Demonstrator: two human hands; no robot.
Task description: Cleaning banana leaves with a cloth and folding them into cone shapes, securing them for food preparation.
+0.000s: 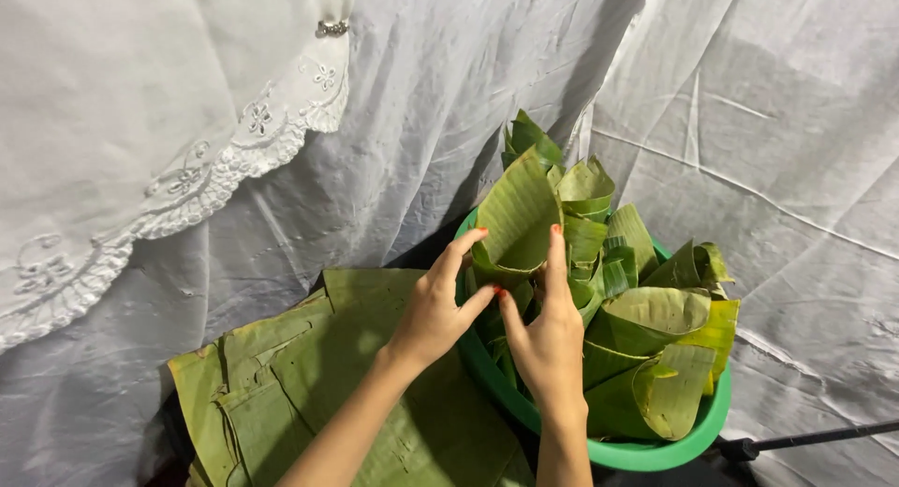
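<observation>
White sheet (768, 169) all around us, flat leaf stack (309, 375) lower left, green basin (655, 454) packed with cones. Our left hand (435, 309) and right hand (548, 337) pinch one leaf cone (515, 225) at the basin's near rim; best we keep its seam tight and nest it upright.

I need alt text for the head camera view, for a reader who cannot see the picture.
Two bare hands, the left hand and the right hand, hold a rolled banana leaf cone over a green bowl full of similar leaf cones. Flat banana leaves lie stacked to the left, on wrinkled white cloth.
</observation>
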